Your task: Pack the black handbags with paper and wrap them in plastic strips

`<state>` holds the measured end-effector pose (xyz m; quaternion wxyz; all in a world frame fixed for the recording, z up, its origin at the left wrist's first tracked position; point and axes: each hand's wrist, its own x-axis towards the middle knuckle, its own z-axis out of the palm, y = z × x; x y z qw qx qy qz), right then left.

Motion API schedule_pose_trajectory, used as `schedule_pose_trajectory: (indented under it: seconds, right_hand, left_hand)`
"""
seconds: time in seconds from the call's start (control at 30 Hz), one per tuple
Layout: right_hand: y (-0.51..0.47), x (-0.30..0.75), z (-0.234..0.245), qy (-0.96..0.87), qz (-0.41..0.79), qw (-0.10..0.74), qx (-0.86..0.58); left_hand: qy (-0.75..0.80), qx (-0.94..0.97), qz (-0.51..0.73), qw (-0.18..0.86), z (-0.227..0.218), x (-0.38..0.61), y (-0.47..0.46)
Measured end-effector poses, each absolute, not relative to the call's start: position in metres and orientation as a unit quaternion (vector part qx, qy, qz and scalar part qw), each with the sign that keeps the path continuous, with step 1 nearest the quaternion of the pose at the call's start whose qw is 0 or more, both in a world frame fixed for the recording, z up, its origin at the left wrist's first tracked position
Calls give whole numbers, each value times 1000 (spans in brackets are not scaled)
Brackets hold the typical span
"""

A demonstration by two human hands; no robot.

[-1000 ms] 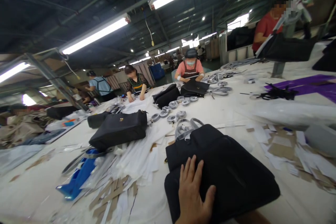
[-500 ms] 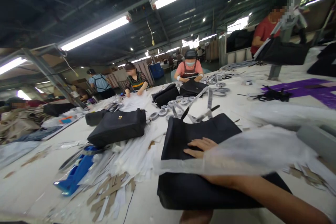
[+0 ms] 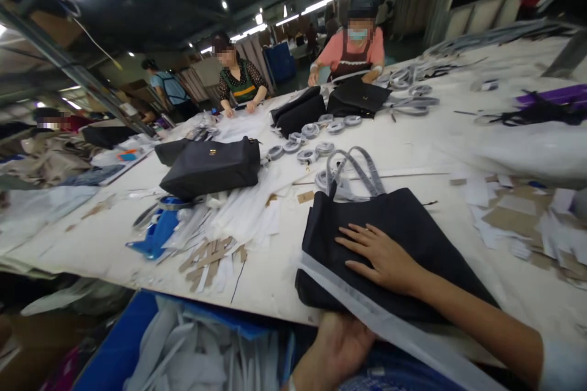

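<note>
A black handbag [image 3: 426,226] lies on its side at the table's near edge, its two wrapped handles [image 3: 362,168] pointing away from me. My right hand [image 3: 383,256] rests on its upper face, fingers spread and palm down. Below the bag's near edge, my left hand [image 3: 339,336] is turned palm up and grips it from underneath; the bag hides most of those fingers. A translucent whitish plastic strip [image 3: 380,327] runs slantwise along the near side of the bag, over my left hand's fingers and down to the lower right.
Another black handbag [image 3: 213,165] lies left, near a blue tape dispenser [image 3: 160,232] and cardboard strips [image 3: 208,259]. Coiled wrapped straps [image 3: 309,129] lie mid-table. A blue bin [image 3: 114,342] of white scraps stands below the edge. Two co-workers sit opposite. Paper scraps [image 3: 518,214] lie right.
The view has tipped downward. The handles now stand up over the far side of the bag. The plastic film has come off my right hand, and the strip slants down along the near edge.
</note>
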<state>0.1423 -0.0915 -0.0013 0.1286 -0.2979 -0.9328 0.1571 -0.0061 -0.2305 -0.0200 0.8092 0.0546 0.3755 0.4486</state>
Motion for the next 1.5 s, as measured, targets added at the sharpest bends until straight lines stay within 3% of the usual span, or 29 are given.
schedule_pose_trajectory:
  seconds: [0.07,0.13,0.27,0.37,0.53,0.67,0.8,1.0,1.13,1.27,1.37,1.5]
  right_hand:
    - [-94,142,-9,-941,126,142,-282]
    - [-96,142,-14,-946,95,154,-268]
    - [-98,141,-19,-947,57,174,-262]
    - [-97,141,-20,-947,48,186,-258]
    - [-98,141,-18,-946,45,191,-257]
    - [-99,142,-17,-946,48,185,-261]
    - [-98,142,-18,-942,57,203,-260]
    - [-97,142,-22,-938,54,227,-256]
    - [-97,142,-26,-936,55,243,-249]
    - [-96,142,-31,-936,57,240,-252]
    - [-95,142,-35,-936,57,240,-253]
    - [-94,142,-38,-935,51,248,-247]
  left_hand:
    - [424,143,373,813,-5,-29,-254]
    - [525,298,281,746,14,-57,-274]
    - [749,507,286,316,40,-96,-283]
    - [738,602,293,86,30,-99,-266]
    - [690,663,292,-10,2,-87,-241]
    - [647,700,293,-82,7,-99,-235]
    - [640,703,299,-85,24,-113,-228]
    - [663,686,299,27,38,-121,-222]
    - [723,474,496,86,45,-125,-217]
    - [654,245,662,274,58,-126,-216]
    - [609,251,648,381,58,-123,-226]
    - [661,257,610,352,40,-121,-240]
